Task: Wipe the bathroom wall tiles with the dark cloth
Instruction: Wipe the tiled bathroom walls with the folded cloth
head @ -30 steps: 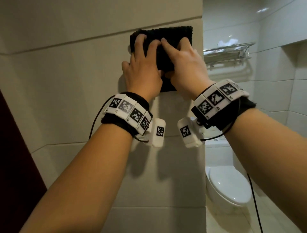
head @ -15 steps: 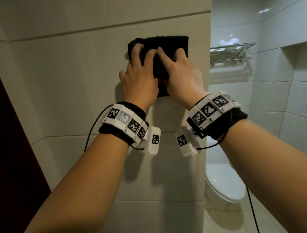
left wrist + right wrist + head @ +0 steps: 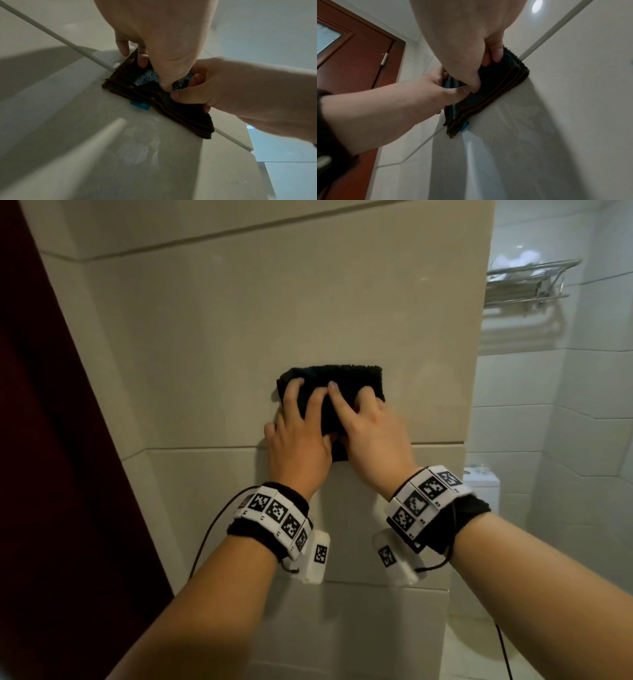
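Note:
A folded dark cloth (image 3: 342, 378) with a blue tag (image 3: 139, 106) lies flat against the beige wall tiles (image 3: 239, 337). Its lower edge sits on a horizontal grout line. My left hand (image 3: 298, 426) covers the cloth's left half and my right hand (image 3: 366, 429) its right half. Both press it onto the wall with bent fingers. In the left wrist view my left hand (image 3: 154, 40) digs its thumb into the cloth's (image 3: 163, 108) folds. In the right wrist view my right hand (image 3: 462, 40) does the same beside my left hand (image 3: 402, 97). The cloth's (image 3: 496, 86) layered edges show.
The tiled wall ends at an outer corner (image 3: 479, 337) just right of the cloth. Beyond it are a metal towel rack (image 3: 527, 282) and a white toilet tank (image 3: 481, 484). A dark red door (image 3: 51, 474) stands at the left.
Both hands have slid the cloth down the tile, from just under the upper grout line to the lower one. The hold on it looks the same.

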Tool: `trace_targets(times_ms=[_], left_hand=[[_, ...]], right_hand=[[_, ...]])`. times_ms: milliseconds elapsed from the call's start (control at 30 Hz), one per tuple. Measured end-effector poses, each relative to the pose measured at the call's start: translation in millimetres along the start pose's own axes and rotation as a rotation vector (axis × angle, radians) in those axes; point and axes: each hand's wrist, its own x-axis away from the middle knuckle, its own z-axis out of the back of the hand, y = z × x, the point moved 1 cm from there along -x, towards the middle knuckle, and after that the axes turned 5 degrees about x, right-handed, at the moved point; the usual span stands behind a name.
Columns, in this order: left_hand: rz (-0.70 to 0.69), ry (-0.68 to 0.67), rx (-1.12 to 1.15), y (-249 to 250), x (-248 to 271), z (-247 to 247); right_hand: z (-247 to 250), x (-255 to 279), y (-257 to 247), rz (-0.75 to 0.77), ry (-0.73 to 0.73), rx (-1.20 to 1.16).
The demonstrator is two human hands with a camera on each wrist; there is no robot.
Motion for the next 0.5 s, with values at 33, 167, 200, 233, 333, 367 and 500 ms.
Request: trace_targets(times_ms=[33, 167, 200, 233, 333, 367, 500], left_hand=[[-0.001, -0.004, -0.004, -2, 2, -1], [-0.019, -0.005, 0.009, -6, 1, 0], [-0.024, -0.002, 0.020, -7, 0, 1], [-0.029, 0.002, 0.027, -7, -1, 1], [-0.035, 0.019, 0.034, -11, -7, 5], [-0.041, 0.027, 0.033, -14, -11, 7], [-0.065, 0.040, 0.010, -26, -28, 21]], right_hand=[[-2, 2, -2, -0.006, -0.007, -0.003], [-5, 2, -5, -0.014, -0.014, 0.002], [-4, 1, -5, -0.016, -0.011, 0.009], [-4, -1, -6, -0.018, -0.007, 0.015], [0, -8, -10, -0.011, 0.014, 0.031], [1, -12, -12, -0.010, 0.023, 0.035], [6, -33, -22, -0.011, 0.040, 0.023]])
